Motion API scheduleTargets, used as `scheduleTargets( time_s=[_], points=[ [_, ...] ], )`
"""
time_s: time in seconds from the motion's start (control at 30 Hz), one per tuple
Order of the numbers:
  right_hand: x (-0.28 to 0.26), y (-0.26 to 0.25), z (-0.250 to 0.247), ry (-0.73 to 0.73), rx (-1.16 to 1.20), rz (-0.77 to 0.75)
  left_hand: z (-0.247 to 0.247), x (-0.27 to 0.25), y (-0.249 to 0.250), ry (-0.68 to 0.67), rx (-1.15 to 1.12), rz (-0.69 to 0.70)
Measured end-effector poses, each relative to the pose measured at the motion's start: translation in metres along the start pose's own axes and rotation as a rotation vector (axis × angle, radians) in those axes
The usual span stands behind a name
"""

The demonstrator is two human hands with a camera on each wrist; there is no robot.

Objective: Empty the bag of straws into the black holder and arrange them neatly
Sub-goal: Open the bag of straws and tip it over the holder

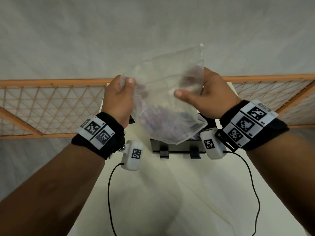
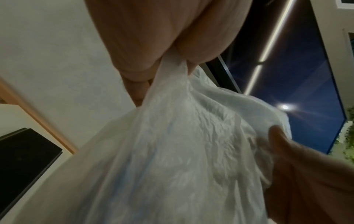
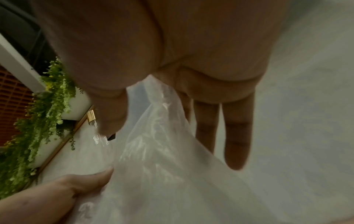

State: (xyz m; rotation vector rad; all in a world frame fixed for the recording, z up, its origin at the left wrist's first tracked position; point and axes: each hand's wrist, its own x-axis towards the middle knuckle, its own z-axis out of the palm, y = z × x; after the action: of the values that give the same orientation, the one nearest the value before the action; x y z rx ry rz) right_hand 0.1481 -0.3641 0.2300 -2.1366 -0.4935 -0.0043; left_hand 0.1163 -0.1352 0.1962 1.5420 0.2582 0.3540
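Both hands [image 1: 119,97] [image 1: 209,96] pinching bag [image 1: 168,106] — over holder [image 1: 177,145]

Indoor, fitted-out room; we read it as café/shop or office lounge, can't say which. White table [image 1: 170,193] at 6 o'clock, black holder [image 1: 179,145] on it, as at a service counter. Orange wood rail w/ lattice infill [image 1: 51,106] runs 9 to 3 o'clock, pale floor [image 1: 153,23] beyond at 12. Right wrist view: hanging green foliage [image 3: 42,115] on white planter, brick-red grille at 9. Left wrist view: dark glass panel [image 2: 298,84] w/ strip light at 2.
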Motion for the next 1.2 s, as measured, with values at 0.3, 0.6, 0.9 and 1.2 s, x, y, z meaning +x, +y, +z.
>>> scheduleTargets(
  time_s=[0.3, 0.6, 0.9, 1.2],
  points=[
    [0.012, -0.007, -0.009, 0.160, 0.073, -0.024, -0.009, 0.004, 0.010, -0.339, -0.177, -0.149],
    [0.015, -0.020, -0.019, 0.333, 0.163, -0.204, -0.008, -0.001, -0.003, -0.398, -0.032, -0.036],
    [0.012, -0.031, -0.003, 0.216, 0.246, -0.239, 0.016, -0.017, 0.036, -0.320, 0.726, 0.435],
    [-0.001, -0.011, -0.012, 0.535, -0.033, 0.053, 0.016, -0.002, 0.024, -0.051, 0.328, 0.256]
  ],
)
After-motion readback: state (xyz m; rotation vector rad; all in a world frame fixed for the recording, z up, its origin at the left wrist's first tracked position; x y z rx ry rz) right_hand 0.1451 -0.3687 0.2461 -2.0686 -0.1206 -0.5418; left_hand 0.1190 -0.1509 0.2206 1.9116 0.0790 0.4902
